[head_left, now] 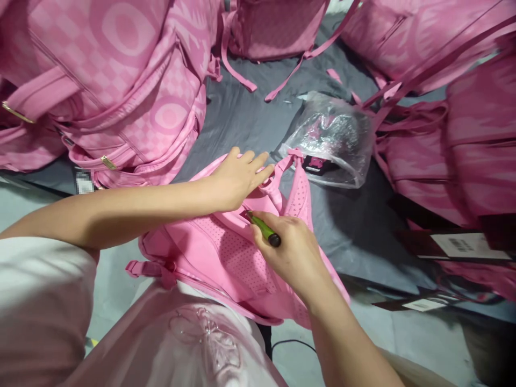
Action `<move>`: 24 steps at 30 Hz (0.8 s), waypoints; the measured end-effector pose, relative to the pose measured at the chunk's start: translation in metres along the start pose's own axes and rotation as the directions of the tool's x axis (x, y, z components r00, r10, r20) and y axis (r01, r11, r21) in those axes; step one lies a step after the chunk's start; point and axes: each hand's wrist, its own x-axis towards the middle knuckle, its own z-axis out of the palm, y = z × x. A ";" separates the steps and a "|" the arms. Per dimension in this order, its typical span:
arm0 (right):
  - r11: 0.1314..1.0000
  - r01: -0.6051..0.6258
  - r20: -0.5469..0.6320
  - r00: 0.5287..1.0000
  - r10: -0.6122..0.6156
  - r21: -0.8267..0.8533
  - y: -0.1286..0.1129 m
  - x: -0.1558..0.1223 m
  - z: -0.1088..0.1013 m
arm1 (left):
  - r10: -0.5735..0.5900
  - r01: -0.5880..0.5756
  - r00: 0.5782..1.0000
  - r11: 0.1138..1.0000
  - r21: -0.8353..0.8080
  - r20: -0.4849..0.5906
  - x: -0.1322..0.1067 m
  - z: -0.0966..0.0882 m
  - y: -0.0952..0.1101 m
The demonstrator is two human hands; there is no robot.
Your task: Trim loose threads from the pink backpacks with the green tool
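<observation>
A pink backpack (242,252) lies in front of me with its perforated back panel and shoulder straps facing up. My left hand (242,177) rests on its upper part, fingers spread and palm down. Closed in my right hand (288,242) is a slim green tool (264,228) with a black end. Its narrow front points at the backpack just below my left hand; the exact kind of tool is unclear. A pink shoulder strap (299,196) loops up beside my right hand.
An open clear plastic bag (330,142) with dark tags in it lies on the grey cloth (242,123). Pink patterned backpacks (133,70) crowd the left; more pink bags (479,129) stand at the right. A barcode label (463,244) hangs at the right. Dangling straps (239,75) trail at the back.
</observation>
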 end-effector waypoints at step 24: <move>0.950 0.254 -0.102 0.966 -0.239 0.180 -0.049 0.009 0.058 | -0.278 0.322 0.926 0.935 -0.149 0.256 -0.116 0.022 -0.046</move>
